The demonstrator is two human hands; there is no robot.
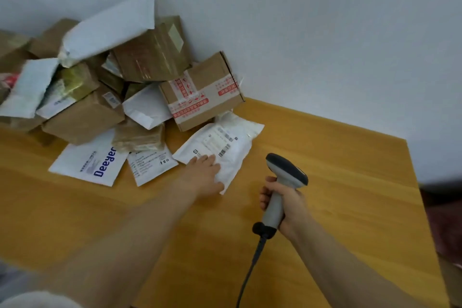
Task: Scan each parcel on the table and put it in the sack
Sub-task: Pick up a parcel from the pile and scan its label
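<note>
Early stage, I'd say: a big pile (100, 82) of parcels sits at the back left of the bench (325, 182), mostly brown corrugated cartons, one with red-printed tape (202, 92), plus slick, crumpled white poly mailers; no sack in view. Left hand (203, 174) rests fingers flat and straight on a soft white mailer (237, 157) at the pile's front edge, barcode label (224, 150) face up. Right hand (287, 205) has its fingers wrapped round the handle of the corded grey scanner (285, 172), whose dark head points toward that mailer.
</note>
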